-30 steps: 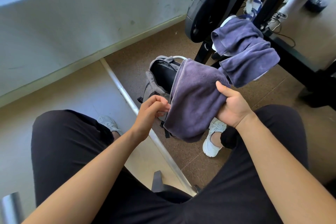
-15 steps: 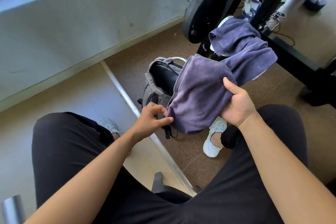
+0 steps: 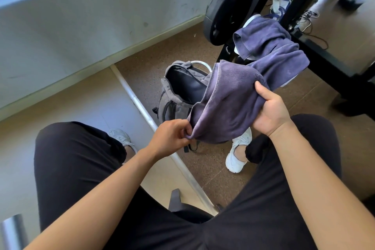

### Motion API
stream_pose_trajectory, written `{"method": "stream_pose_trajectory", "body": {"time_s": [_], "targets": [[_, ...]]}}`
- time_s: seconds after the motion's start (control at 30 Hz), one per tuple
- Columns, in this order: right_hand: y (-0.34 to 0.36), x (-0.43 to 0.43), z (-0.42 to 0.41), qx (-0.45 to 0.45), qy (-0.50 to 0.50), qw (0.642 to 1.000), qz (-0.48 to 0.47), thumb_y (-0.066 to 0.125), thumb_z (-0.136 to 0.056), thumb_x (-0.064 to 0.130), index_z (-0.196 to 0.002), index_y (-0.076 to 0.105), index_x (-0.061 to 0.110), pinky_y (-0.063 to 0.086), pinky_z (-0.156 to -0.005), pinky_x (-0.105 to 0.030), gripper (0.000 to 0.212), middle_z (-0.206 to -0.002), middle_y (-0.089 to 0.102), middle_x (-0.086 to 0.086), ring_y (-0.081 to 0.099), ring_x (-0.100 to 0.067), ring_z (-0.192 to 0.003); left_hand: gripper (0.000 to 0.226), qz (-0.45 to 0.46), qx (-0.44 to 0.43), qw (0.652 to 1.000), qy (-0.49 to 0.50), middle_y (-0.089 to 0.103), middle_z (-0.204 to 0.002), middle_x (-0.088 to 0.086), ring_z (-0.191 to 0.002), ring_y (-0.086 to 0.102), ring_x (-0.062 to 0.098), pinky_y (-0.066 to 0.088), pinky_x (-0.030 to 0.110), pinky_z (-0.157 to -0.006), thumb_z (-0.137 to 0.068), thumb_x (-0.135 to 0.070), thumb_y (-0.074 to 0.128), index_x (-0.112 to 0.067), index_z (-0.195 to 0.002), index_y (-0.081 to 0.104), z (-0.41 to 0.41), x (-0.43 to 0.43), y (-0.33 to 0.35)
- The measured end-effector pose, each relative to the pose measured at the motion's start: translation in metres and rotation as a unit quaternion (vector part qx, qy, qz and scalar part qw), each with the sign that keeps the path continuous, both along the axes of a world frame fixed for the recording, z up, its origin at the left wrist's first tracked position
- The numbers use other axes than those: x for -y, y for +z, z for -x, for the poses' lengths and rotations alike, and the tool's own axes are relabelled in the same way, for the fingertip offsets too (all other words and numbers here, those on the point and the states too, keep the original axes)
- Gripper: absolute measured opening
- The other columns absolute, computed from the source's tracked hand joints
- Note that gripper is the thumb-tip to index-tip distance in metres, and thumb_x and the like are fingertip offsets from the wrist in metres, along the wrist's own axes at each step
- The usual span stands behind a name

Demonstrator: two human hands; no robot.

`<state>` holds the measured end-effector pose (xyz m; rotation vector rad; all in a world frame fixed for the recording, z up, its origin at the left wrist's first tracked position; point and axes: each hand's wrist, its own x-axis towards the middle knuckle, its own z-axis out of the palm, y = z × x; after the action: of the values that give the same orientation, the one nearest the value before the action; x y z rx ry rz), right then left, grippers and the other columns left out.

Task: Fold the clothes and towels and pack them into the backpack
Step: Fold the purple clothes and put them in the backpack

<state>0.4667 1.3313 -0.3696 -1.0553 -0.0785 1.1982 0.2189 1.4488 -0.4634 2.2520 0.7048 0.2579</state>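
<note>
A purple towel hangs in the air between my knees, bunched and partly folded. My right hand grips its right side, thumb on top. My left hand pinches its lower left corner. Behind the towel a grey backpack stands on the floor with its top unzipped and its dark inside showing; the towel covers its right side. More purple cloth lies draped over the black bench frame beyond, and it seems to run on from the towel I hold.
A black weight plate on a bar stands at the back, beside a black rack frame. A metal floor rail runs diagonally past the backpack. My white shoes rest on the brown floor. Other shoes and cables lie far right.
My left hand dropped lower and took hold of the towel's bottom corner. The towel's lower edge has been drawn up and bunched; my right hand keeps its grip.
</note>
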Motion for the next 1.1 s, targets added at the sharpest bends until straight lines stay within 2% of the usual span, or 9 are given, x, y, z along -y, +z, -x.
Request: {"method": "stream_pose_trajectory", "body": {"time_s": [0.1,0.23,0.43,0.6,0.7,0.83,0.93,1.0,1.1], "targets": [[-0.004,0.0,-0.007,0.004,-0.01,1.0,0.008,0.043,-0.105,0.032,-0.109,0.079,0.01,0.058,-0.094,-0.042,0.042,-0.129,0.068,-0.015,0.063,-0.03,-0.124,0.029,0.021,0.062,0.996,0.065,0.048,-0.055,-0.008,-0.05,0.048,0.02,0.043,0.035,-0.05,-0.075,-0.017,0.076,-0.021,-0.072,0.048,0.002,0.0,0.004],[-0.01,-0.001,-0.017,0.006,-0.015,1.0,0.009,0.043,-0.106,0.035,-0.141,0.055,0.008,0.046,-0.108,-0.047,0.046,-0.141,0.06,-0.017,0.058,-0.031,-0.13,0.028,0.021,0.088,0.99,0.112,0.047,-0.055,-0.001,-0.052,0.038,0.012,0.04,0.038,-0.049,-0.07,-0.017,0.074,-0.018,-0.07,0.046,0.005,-0.004,0.007],[-0.012,0.0,-0.021,0.011,-0.03,0.999,0.02,0.045,-0.105,0.038,-0.143,0.052,0.008,0.051,-0.101,-0.045,0.049,-0.139,0.062,-0.014,0.06,-0.03,-0.128,0.012,-0.178,0.137,0.974,0.032,0.057,-0.088,-0.003,-0.079,0.052,0.018,0.044,0.027,-0.061,-0.074,-0.018,0.081,-0.019,-0.074,0.069,0.007,-0.002,0.022],[-0.008,0.0,-0.015,0.008,-0.021,0.999,0.047,0.043,-0.105,0.039,-0.123,0.072,0.012,0.061,-0.083,-0.039,0.043,-0.126,0.07,-0.013,0.068,-0.028,-0.116,0.019,-0.255,0.203,0.944,-0.05,0.07,-0.084,0.0,-0.072,0.059,0.025,0.048,0.033,-0.059,-0.073,-0.003,0.077,-0.01,-0.066,0.061,0.005,0.006,0.026],[-0.006,0.0,-0.015,0.006,-0.015,0.999,0.041,0.043,-0.106,0.039,-0.132,0.063,0.011,0.059,-0.088,-0.038,0.043,-0.128,0.069,-0.012,0.068,-0.026,-0.117,0.011,-0.19,0.177,0.965,-0.047,0.064,-0.08,-0.005,-0.064,0.056,0.015,0.048,0.032,-0.053,-0.077,-0.008,0.069,-0.012,-0.073,0.06,0.006,0.009,0.024],[-0.006,0.0,-0.015,0.0,-0.012,0.999,0.03,0.043,-0.106,0.038,-0.139,0.056,0.01,0.052,-0.099,-0.044,0.045,-0.133,0.066,-0.012,0.064,-0.027,-0.124,0.03,-0.022,0.104,0.993,0.051,0.055,-0.068,-0.008,-0.052,0.059,0.016,0.05,0.037,-0.052,-0.079,0.0,0.075,-0.023,-0.089,0.059,0.007,0.007,0.017],[-0.006,-0.002,-0.012,-0.009,-0.017,1.0,0.025,0.045,-0.105,0.037,-0.137,0.057,0.009,0.058,-0.091,-0.04,0.044,-0.131,0.068,-0.011,0.065,-0.026,-0.121,0.032,0.07,0.09,0.987,0.115,0.056,-0.056,-0.009,-0.05,0.052,0.013,0.043,0.029,-0.051,-0.081,0.0,0.078,-0.025,-0.076,0.058,0.002,0.005,0.014],[-0.005,-0.003,-0.011,-0.014,-0.018,1.0,0.022,0.044,-0.105,0.037,-0.136,0.057,0.009,0.061,-0.086,-0.037,0.044,-0.131,0.067,-0.012,0.067,-0.025,-0.119,0.031,0.141,0.086,0.977,0.134,0.055,-0.062,-0.01,-0.058,0.047,0.005,0.04,0.02,-0.054,-0.079,0.0,0.081,-0.02,-0.071,0.058,-0.001,0.007,0.016],[-0.004,-0.002,-0.015,-0.017,-0.028,0.999,0.015,0.044,-0.106,0.038,-0.139,0.056,0.008,0.06,-0.09,-0.038,0.046,-0.134,0.066,-0.012,0.065,-0.025,-0.122,0.031,0.287,0.103,0.944,0.127,0.055,-0.07,0.003,-0.069,0.052,0.011,0.045,0.018,-0.06,-0.073,-0.003,0.083,-0.014,-0.07,0.054,0.002,0.005,0.02]]}}
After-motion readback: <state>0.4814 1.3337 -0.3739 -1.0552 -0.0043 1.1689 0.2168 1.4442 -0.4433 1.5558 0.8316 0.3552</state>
